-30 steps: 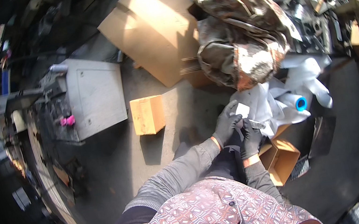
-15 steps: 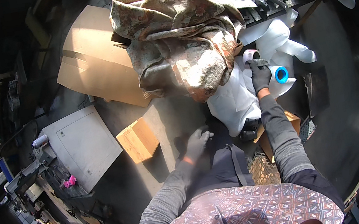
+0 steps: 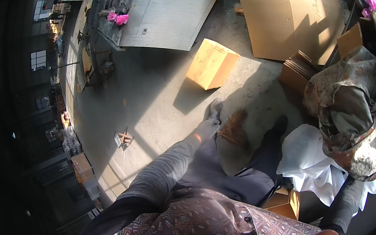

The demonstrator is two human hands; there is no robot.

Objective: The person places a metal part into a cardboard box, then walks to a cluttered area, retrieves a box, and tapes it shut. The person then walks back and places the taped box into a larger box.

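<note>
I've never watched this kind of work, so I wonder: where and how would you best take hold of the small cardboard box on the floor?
Likely by two opposite upright sides, a palm on each, coming from the person's side, where the left hand is. The small cardboard box is flat-sided, shows no handle, and stands apart from the grey cabinet and large cardboard sheet.

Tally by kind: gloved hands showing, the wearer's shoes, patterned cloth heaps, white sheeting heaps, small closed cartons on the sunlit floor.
Left gloved hand: 1
Shoes: 2
Patterned cloth heap: 1
White sheeting heap: 1
Small closed carton: 1
Total: 6
</note>
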